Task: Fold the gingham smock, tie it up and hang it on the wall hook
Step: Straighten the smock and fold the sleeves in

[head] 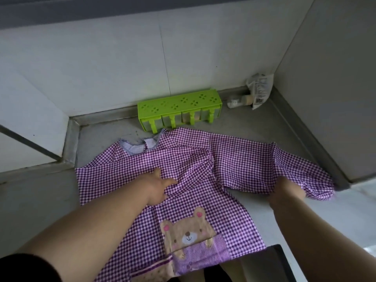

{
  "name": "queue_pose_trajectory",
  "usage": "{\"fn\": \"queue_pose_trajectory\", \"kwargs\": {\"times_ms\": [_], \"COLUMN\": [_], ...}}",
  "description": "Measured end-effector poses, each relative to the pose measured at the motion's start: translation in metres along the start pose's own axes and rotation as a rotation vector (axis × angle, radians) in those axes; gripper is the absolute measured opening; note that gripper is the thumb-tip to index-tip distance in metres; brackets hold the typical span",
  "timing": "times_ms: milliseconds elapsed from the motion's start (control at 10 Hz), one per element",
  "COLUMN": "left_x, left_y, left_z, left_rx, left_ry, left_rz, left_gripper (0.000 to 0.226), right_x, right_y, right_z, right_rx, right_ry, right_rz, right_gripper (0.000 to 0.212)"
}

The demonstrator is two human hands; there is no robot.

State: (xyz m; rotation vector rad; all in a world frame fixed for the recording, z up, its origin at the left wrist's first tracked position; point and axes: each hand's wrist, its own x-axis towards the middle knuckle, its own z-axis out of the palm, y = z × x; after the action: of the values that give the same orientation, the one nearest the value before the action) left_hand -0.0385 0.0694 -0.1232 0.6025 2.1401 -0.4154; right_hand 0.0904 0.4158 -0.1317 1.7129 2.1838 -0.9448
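- Left forearm [97, 226]: bare, with a dark cuff at the elbow end; it reaches forward over the near left part of the smock.
- Bear patch [189, 235]: a brown bear above a purple pocket, sewn on the front of the smock, nearer than both hands and between the two forearms.
- Smock [203, 165]: purple-and-white gingham, spread front-up on the grey counter [254, 127]; its hem hangs over the near counter edge, below the hands.
- Left hand [157, 187]: lies palm down on the chest of the smock, fingers loosely extended and pressing the cloth; nothing is gripped, and the fabric wrinkles just beyond the fingertips.
- Right hand [286, 190]: at the lower edge of the sleeve [284, 165]; its fingers are hidden under the cloth, so whether it grasps the sleeve or only touches it cannot be told.
- Sleeve: stretches from beyond the left hand out to the right, its gathered cuff just right of the right hand, near the side wall.
- Collar [138, 146]: striped trim, beyond the left hand and slightly to its left.
- Green rack [179, 110]: a perforated plastic holder with clear containers, beyond the collar, against the back wall.
- Small bottle [238, 101] and crumpled packet [259, 90]: in the far corner, well beyond the right hand.
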Motion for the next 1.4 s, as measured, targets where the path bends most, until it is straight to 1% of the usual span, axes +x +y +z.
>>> {"fn": "queue_pose_trajectory", "kwargs": {"times_ms": [100, 200, 300, 400, 500, 600, 700, 800, 900, 1000, 1100, 1200, 1300, 1400], "left_x": [-0.002, 0.000, 0.000, -0.002, -0.003, -0.005, -0.008, -0.008, -0.015, -0.021, -0.022, -0.020, -0.031, -0.032], "left_y": [-0.002, -0.006, -0.010, -0.013, -0.020, -0.025, -0.035, -0.052, -0.074, -0.094, -0.117, -0.128, -0.128, -0.122], "left_z": [0.003, 0.009, 0.014, 0.015, 0.019, 0.023, 0.027, 0.037, 0.054, 0.085, 0.112, 0.111, 0.102, 0.095], "left_rx": [-0.027, -0.044, -0.090, -0.149, -0.231, -0.258, -0.303, -0.313, -0.374, -0.529, -0.834, -1.505, -2.134, -2.266], "left_ry": [0.023, 0.056, 0.080, 0.117, 0.140, 0.162, 0.191, 0.255, 0.310, 0.381, 0.395, 0.413, 0.443, 0.387], "left_rz": [0.023, 0.032, 0.040, 0.055, 0.061, 0.073, 0.050, 0.023, -0.061, -0.094, -0.158, -0.326, -0.421, -0.361], "left_gripper": [0.065, 0.064, 0.065, 0.065, 0.066, 0.068, 0.069, 0.067, 0.054, 0.061, 0.067, 0.050, 0.045, 0.045], "right_x": [0.003, 0.020, 0.003, 0.011, -0.024, -0.077, -0.131, -0.149, -0.143, -0.128, -0.120, -0.129, -0.138, -0.145], "right_y": [-0.012, -0.019, -0.039, -0.069, -0.115, -0.153, -0.163, -0.144, -0.129, -0.122, -0.116, -0.111, -0.110, -0.107], "right_z": [-0.001, 0.004, -0.003, 0.006, -0.015, -0.012, 0.025, 0.078, 0.114, 0.136, 0.148, 0.148, 0.152, 0.154], "right_rx": [0.017, 0.948, 1.300, 1.344, 1.155, 0.962, 0.582, -0.002, -0.354, -0.784, -0.914, -0.965, -1.063, -1.153], "right_ry": [-0.126, -0.397, -0.469, -0.316, -0.090, 0.039, -0.189, -0.382, -0.588, -0.585, -0.512, -0.445, -0.411, -0.376], "right_rz": [-0.052, 0.383, 0.289, 0.270, 0.073, -0.370, -0.950, -1.432, -1.328, -1.321, -1.342, -1.389, -1.499, -1.546], "right_gripper": [0.039, 0.062, 0.035, 0.035, 0.048, 0.027, 0.010, 0.013, 0.025, 0.024, 0.033, 0.039, 0.065, 0.080]}}
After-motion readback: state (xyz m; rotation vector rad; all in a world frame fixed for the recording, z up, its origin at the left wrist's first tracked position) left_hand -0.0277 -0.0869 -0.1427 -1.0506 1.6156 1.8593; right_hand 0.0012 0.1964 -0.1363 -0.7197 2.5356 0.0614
